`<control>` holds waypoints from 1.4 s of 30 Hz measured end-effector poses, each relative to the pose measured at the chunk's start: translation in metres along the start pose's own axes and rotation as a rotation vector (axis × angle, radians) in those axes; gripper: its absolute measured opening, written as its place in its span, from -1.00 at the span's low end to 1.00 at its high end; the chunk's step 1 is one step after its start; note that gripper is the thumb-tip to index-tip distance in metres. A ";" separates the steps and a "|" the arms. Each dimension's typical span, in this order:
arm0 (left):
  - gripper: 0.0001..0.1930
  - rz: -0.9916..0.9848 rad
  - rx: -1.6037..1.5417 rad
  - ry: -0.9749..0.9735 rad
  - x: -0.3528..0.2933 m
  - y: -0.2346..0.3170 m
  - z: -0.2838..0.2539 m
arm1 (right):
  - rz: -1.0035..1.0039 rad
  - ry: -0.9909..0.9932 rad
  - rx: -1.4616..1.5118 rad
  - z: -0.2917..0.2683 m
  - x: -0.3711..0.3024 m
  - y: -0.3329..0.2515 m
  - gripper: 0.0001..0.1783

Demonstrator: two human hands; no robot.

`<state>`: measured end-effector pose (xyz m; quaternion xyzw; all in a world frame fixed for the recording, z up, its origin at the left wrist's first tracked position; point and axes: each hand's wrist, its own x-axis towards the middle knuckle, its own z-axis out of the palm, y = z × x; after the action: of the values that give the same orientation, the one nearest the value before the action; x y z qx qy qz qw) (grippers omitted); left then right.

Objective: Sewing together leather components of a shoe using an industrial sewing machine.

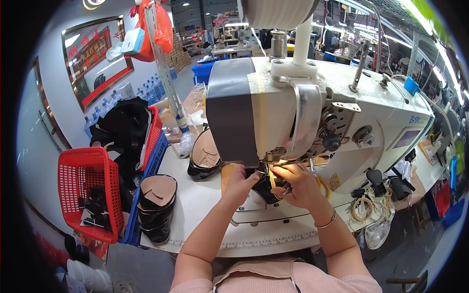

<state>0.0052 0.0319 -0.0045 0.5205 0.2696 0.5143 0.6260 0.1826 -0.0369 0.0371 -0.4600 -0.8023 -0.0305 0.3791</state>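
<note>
A dark piece of material (266, 192), black and partly shiny, lies under the lit needle area of a white sewing machine (273, 117). My left hand (238, 184) is closed at its left edge, thumb and fingers pressed together on it. On the other side my right hand (298, 183) bends over the piece, its fingers curled round a small dark metal tool (287, 190) whose kind I cannot make out. A narrow yellow strip (272, 179) stands beside the right fingertips. My fingers and the machine head hide much of the piece.
Stacked black shoe pieces with beige tops (159, 190) stand at the left table edge, more (205, 149) behind. A red basket (117, 195) holds black scraps. Scissors (313, 168) lie right of the machine head. Tape rolls and cords (362, 210) hang at the right.
</note>
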 end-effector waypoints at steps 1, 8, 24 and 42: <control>-0.77 -0.002 0.001 -0.017 0.001 0.001 0.000 | -0.014 0.007 -0.014 -0.001 0.001 0.000 -0.42; -0.77 -0.031 -0.060 -0.008 0.000 0.000 0.000 | -0.017 0.005 -0.021 0.002 0.002 0.000 -0.44; -0.81 -0.084 0.022 -0.009 0.010 0.002 -0.005 | -0.028 0.052 -0.033 0.009 0.002 0.010 -0.52; -0.53 -0.082 -0.271 -0.140 -0.055 -0.005 0.004 | 0.026 0.184 0.366 0.025 -0.049 -0.018 -0.84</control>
<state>-0.0071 -0.0202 -0.0188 0.4546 0.1746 0.4826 0.7280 0.1683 -0.0723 -0.0060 -0.3892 -0.7503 0.0788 0.5285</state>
